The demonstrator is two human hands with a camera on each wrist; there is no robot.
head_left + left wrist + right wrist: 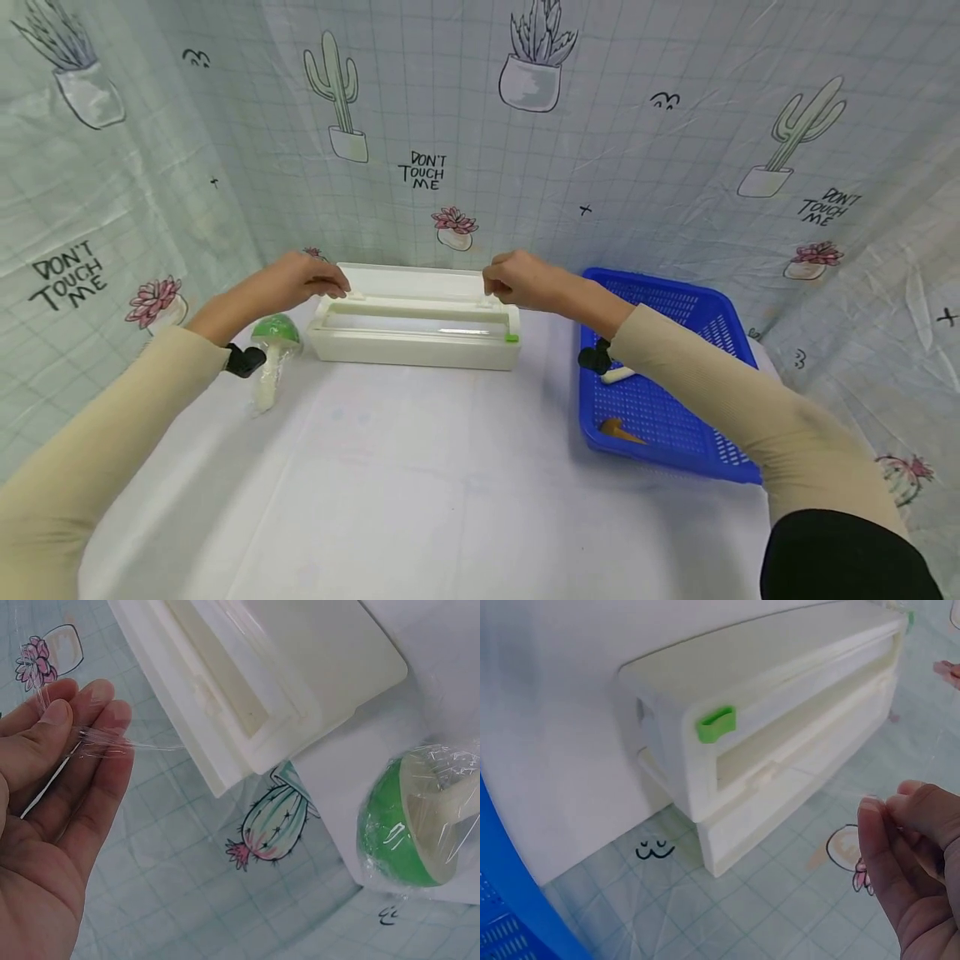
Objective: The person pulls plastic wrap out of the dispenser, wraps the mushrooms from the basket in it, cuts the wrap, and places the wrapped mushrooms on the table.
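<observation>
A cactus-print sheet [525, 183] backs the white table [450, 475]. On it stands the long off-white box [420, 352], smooth, round-cornered, green-tabbed. Behind it, the left hand [288, 279] and right hand [525, 279] pinch thin, glossy film [112, 742], apparently stretched between them, though its transparency obscures that.

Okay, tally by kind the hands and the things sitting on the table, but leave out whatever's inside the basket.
Left hand and right hand: 2
White box: 1
Wrapped mushroom: 1
Blue basket: 1
Total: 5
</observation>
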